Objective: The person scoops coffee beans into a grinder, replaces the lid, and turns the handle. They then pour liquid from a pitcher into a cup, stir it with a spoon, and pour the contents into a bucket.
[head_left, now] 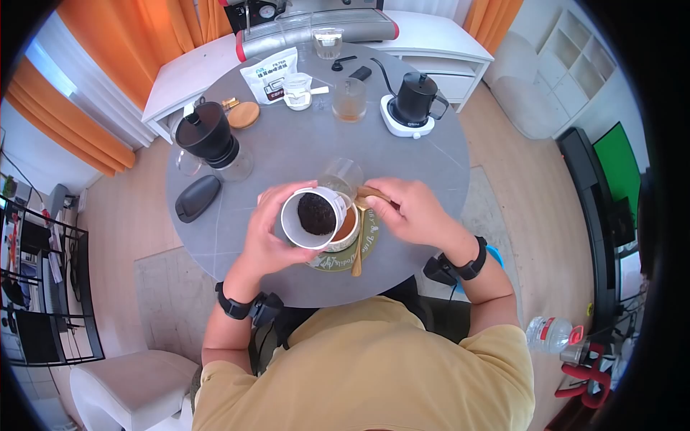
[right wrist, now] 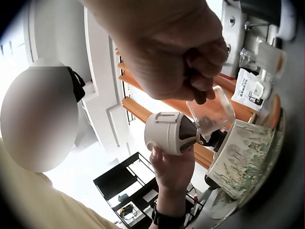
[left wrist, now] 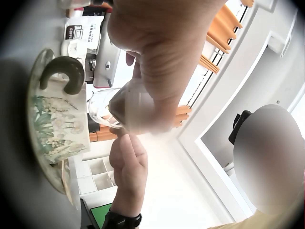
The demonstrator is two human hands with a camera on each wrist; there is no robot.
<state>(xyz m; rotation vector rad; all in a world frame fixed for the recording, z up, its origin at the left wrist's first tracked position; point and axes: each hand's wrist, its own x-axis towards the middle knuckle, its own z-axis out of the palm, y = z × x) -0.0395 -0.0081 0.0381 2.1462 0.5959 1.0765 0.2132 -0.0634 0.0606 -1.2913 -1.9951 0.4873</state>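
My left hand [head_left: 269, 228] grips a white coffee dripper [right wrist: 164, 133] by its sides, tilted, with dark coffee grounds [head_left: 316, 214] inside. Its mesh cone shows below the white body in the right wrist view. In my right hand [head_left: 410, 208] is the brown wooden handle [head_left: 374, 194] of a clear glass jug [right wrist: 213, 112], tipped over the teacup. The jug stands close beside the dripper's cone. Below both sits a floral teacup [left wrist: 64, 119] with an olive handle, holding brown liquid [head_left: 348, 224]. It rests on a green saucer [head_left: 332, 263] with a gold spoon [head_left: 357, 251].
On the grey table [head_left: 287, 144] stand a black coffee grinder [head_left: 208, 136], a dark case [head_left: 198, 199] and a wooden lid [head_left: 244, 115]. Farther back are a filter bag [head_left: 270, 75], a glass [head_left: 349, 100] and a black kettle [head_left: 415, 100] on a white base. An espresso machine [head_left: 316, 32] stands behind.
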